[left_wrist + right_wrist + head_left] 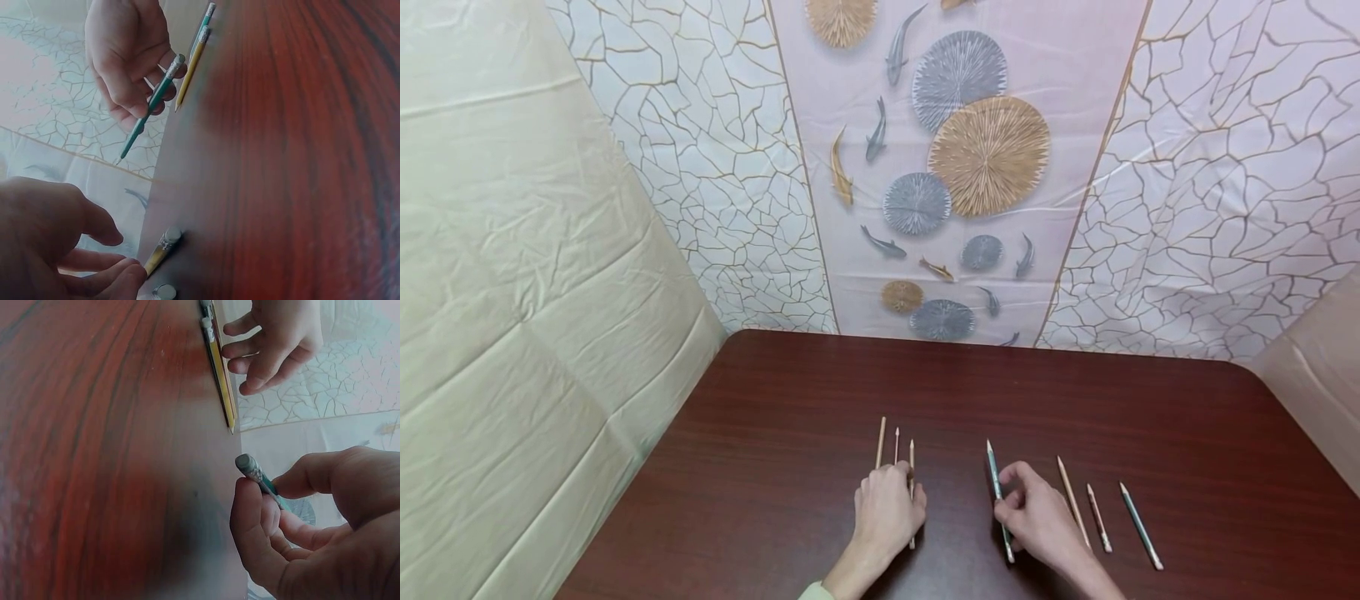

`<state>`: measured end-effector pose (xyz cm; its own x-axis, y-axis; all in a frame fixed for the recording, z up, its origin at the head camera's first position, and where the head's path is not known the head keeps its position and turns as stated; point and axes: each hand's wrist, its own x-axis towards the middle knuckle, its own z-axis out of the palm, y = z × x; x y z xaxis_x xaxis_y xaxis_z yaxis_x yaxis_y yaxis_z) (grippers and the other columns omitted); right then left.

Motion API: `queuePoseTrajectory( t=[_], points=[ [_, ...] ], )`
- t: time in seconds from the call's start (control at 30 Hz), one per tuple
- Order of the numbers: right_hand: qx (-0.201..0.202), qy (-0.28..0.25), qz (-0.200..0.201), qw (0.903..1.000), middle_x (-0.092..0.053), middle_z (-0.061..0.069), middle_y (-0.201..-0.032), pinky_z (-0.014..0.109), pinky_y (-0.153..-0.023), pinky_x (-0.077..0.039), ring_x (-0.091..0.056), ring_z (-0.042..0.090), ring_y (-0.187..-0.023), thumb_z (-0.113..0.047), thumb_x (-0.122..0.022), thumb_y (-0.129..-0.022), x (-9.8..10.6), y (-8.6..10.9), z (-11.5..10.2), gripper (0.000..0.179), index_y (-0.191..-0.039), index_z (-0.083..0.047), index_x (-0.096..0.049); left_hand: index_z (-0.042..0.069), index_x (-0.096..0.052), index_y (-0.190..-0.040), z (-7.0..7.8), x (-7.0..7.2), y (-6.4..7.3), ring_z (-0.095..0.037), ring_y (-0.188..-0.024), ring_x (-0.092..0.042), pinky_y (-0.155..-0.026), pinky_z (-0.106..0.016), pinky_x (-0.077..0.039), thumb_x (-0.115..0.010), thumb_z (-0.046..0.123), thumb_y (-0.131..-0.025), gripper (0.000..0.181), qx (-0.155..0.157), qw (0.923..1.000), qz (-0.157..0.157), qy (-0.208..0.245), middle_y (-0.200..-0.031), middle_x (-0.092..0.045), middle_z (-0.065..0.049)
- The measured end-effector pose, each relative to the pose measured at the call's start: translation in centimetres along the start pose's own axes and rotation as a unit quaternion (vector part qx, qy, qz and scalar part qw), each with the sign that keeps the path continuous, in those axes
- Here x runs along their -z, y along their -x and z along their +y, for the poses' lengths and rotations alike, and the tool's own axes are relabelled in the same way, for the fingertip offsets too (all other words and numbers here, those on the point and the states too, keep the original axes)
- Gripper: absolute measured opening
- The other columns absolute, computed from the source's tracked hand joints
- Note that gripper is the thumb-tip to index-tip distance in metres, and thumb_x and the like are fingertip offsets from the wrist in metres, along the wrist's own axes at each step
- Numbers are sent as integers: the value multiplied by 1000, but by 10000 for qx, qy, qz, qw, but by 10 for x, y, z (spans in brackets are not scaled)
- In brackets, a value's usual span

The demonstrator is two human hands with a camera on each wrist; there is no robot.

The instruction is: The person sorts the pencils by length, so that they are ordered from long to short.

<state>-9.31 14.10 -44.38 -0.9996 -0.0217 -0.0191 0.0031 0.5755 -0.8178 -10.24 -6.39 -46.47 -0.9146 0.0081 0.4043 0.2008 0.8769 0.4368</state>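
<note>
My right hand (1037, 512) pinches a green pencil (992, 467) between thumb and fingers, its sharpened tip pointing away toward the wall. In the right wrist view the pencil's grey eraser (245, 462) sticks out past the fingertips. My left hand (887, 508) hovers over a group of three pencils, thumb and fingers loosely bent and apart. Its fingertips are right beside a yellow pencil (912, 457). Left of that lie a thin reddish pencil (897, 442) and another yellowish pencil (881, 442), both partly hidden by the hand.
To the right of my right hand lie a long yellow pencil (1072, 497), a short pencil (1099, 518) and a green pencil (1141, 527). All rest on the dark red-brown table (820, 383). A patterned cloth (985, 267) hangs behind the far edge.
</note>
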Motion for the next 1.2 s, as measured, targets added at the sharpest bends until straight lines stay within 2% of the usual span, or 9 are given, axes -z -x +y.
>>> queuePoseTrajectory(
  t=[0.5, 0.73, 0.97, 1.2],
  points=[
    [22, -334, -170, 9993, -58, 1, -67, 31, -43, -49, -58, 18, -41, 6, -65, -76, -22, -4, -13, 30, -102, -6, -56, 9, -72, -84, -1, 4, -2, -22, -58, -64, -47, -34, -46, -77, 13, -77, 9, -26, 9999, -21, 159, -66, -61, 3],
    [79, -620, -299, 9976, -60, 3, -66, 34, -42, -51, -59, 19, -40, 7, -62, -73, -35, -6, -18, 30, -101, -3, -55, 12, -71, -81, -4, 4, -3, -19, -57, -62, -46, -33, -44, -74, 12, -78, 4, -40, 9996, 25, 275, -65, -58, 6],
    [133, -775, -416, 9960, -60, 5, -69, 35, -42, -51, -60, 19, -41, 7, -62, -74, -43, -7, -20, 30, -102, 0, -54, 11, -72, -81, -7, 6, -2, -14, -57, -60, -47, -32, -44, -71, 13, -77, 4, -22, 9990, -36, 443, -64, -56, 9],
    [88, -995, -550, 9935, -61, 7, -72, 35, -44, -53, -61, 20, -45, 7, -63, -75, -49, -9, -22, 30, -103, 1, -53, 12, -71, -81, -7, 5, -1, -13, -57, -59, -48, -32, -45, -72, 12, -78, 4, 7, 9988, 35, 483, -65, -57, 10]
  ],
)
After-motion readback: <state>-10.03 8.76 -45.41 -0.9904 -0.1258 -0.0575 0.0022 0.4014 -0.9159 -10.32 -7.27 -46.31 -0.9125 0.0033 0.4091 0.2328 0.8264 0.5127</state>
